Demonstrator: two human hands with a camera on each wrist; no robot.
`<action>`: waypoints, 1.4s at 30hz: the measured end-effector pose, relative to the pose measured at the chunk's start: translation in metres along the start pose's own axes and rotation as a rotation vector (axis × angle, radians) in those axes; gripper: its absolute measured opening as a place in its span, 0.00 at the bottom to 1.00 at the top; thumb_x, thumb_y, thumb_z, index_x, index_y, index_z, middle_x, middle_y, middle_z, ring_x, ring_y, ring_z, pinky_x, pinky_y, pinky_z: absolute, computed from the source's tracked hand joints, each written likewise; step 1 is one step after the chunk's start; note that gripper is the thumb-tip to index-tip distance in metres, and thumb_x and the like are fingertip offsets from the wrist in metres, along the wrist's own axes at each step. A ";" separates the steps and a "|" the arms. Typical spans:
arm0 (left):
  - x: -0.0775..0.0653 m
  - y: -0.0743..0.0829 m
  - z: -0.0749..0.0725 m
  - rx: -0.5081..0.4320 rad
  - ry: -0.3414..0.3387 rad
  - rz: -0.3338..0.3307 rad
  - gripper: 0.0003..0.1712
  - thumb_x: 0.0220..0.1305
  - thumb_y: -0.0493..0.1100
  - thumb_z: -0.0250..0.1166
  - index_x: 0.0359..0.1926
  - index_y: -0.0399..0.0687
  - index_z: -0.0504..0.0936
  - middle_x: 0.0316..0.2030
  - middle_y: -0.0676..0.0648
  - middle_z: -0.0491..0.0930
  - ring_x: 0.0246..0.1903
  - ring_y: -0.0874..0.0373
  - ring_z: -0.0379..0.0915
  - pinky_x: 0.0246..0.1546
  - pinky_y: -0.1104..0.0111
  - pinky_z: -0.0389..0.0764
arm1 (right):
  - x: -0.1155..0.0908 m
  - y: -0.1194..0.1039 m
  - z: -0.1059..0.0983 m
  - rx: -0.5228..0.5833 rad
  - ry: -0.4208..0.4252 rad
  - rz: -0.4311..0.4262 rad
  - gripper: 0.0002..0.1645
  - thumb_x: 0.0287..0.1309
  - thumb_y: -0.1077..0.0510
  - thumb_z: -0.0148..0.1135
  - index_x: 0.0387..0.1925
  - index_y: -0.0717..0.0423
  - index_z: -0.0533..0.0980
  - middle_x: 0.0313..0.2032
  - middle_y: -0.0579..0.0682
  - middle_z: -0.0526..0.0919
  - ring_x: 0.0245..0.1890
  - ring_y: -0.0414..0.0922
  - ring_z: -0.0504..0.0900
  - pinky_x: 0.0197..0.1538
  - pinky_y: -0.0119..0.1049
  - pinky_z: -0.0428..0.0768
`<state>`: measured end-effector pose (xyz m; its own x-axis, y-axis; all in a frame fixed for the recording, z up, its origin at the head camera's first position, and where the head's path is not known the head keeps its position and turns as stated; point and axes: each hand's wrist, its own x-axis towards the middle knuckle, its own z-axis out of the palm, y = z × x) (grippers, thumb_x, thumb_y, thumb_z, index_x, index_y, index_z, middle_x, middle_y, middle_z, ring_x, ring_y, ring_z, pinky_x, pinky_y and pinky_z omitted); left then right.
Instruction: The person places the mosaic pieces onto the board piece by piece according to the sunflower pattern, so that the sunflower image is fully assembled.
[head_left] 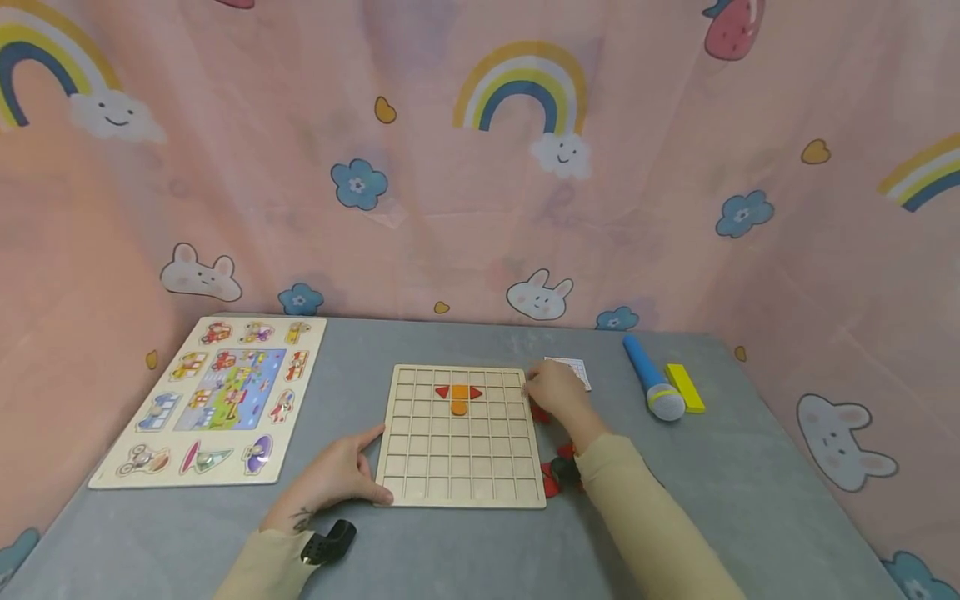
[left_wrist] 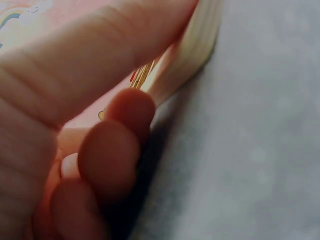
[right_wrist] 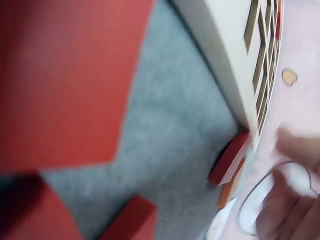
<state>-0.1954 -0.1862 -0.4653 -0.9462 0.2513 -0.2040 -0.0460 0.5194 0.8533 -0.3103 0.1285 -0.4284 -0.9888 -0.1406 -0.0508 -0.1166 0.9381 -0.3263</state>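
Observation:
A wooden grid board (head_left: 422, 471) lies on the table, holding an orange square piece (head_left: 459, 392), a rounded orange piece (head_left: 459, 408) below it and red triangles (head_left: 442, 392) on both sides. My left hand (head_left: 333, 475) touches the board's left side, its thumb at the near corner and index finger farther up the edge. Beside the far right corner is my right hand (head_left: 558, 390), above loose red pieces (head_left: 540, 413). In the right wrist view its blurred fingers (right_wrist: 287, 200) are apart, with nothing visible between them. More red pieces (right_wrist: 65, 85) lie close to that camera.
A picture puzzle board (head_left: 112, 471) lies at the left. Behind my right hand is a small white printed card (head_left: 577, 371). A blue toy microphone (head_left: 645, 371) and a yellow block (head_left: 686, 388) lie at the far right. Pink patterned cloth (head_left: 450, 233) surrounds the table's back and sides.

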 end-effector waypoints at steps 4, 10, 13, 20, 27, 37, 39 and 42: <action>0.000 0.000 -0.001 0.002 0.002 -0.008 0.66 0.26 0.40 0.81 0.69 0.38 0.55 0.13 0.49 0.73 0.12 0.63 0.64 0.14 0.69 0.66 | -0.007 -0.025 0.006 -0.074 -0.098 -0.350 0.19 0.61 0.58 0.56 0.53 0.46 0.77 0.37 0.50 0.79 0.27 0.43 0.73 0.29 0.36 0.69; 0.000 0.000 -0.001 0.019 0.000 -0.011 0.66 0.26 0.41 0.81 0.69 0.39 0.55 0.12 0.50 0.73 0.11 0.63 0.63 0.14 0.69 0.65 | -0.017 -0.056 0.013 -0.236 -0.223 -0.538 0.25 0.63 0.61 0.48 0.58 0.35 0.73 0.32 0.46 0.70 0.22 0.40 0.63 0.25 0.31 0.61; -0.001 0.000 -0.001 0.019 -0.002 -0.010 0.66 0.26 0.42 0.81 0.69 0.39 0.55 0.12 0.50 0.73 0.11 0.63 0.63 0.14 0.69 0.65 | -0.017 -0.058 0.016 -0.275 -0.233 -0.523 0.25 0.62 0.62 0.48 0.56 0.33 0.74 0.34 0.45 0.71 0.23 0.40 0.65 0.26 0.31 0.64; -0.001 0.001 0.000 0.029 0.018 -0.019 0.65 0.24 0.41 0.81 0.69 0.40 0.57 0.13 0.49 0.73 0.12 0.63 0.64 0.15 0.69 0.66 | -0.005 -0.030 -0.001 -0.059 -0.116 -0.422 0.21 0.61 0.62 0.55 0.57 0.51 0.74 0.44 0.52 0.79 0.38 0.46 0.76 0.38 0.39 0.74; 0.001 0.003 0.001 0.088 0.033 0.024 0.65 0.24 0.42 0.82 0.68 0.38 0.57 0.15 0.49 0.71 0.14 0.61 0.63 0.15 0.70 0.64 | 0.006 0.015 -0.018 -0.217 -0.095 -0.187 0.26 0.55 0.69 0.54 0.54 0.46 0.77 0.53 0.58 0.75 0.46 0.53 0.77 0.38 0.45 0.76; 0.000 0.001 0.001 0.110 0.047 0.050 0.71 0.22 0.43 0.82 0.71 0.45 0.52 0.15 0.49 0.73 0.14 0.60 0.66 0.15 0.67 0.65 | 0.006 0.030 -0.013 -0.214 -0.121 -0.214 0.12 0.52 0.67 0.60 0.35 0.50 0.83 0.37 0.54 0.76 0.34 0.48 0.74 0.36 0.44 0.73; 0.001 0.000 0.000 0.098 0.043 0.048 0.71 0.23 0.44 0.82 0.71 0.45 0.52 0.15 0.50 0.73 0.14 0.61 0.66 0.15 0.68 0.66 | 0.007 0.028 -0.015 -0.190 -0.113 -0.206 0.07 0.50 0.66 0.63 0.28 0.50 0.80 0.32 0.51 0.76 0.29 0.45 0.72 0.32 0.40 0.71; 0.001 -0.002 -0.001 0.073 0.032 0.038 0.70 0.23 0.43 0.82 0.71 0.43 0.52 0.14 0.50 0.74 0.13 0.62 0.66 0.15 0.68 0.66 | 0.007 0.015 -0.021 -0.105 -0.115 -0.206 0.07 0.50 0.63 0.65 0.22 0.52 0.75 0.27 0.48 0.75 0.26 0.44 0.70 0.30 0.38 0.68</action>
<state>-0.1965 -0.1875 -0.4665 -0.9565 0.2465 -0.1561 0.0122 0.5684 0.8227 -0.3214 0.1478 -0.4137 -0.9268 -0.3614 -0.1023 -0.3294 0.9129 -0.2410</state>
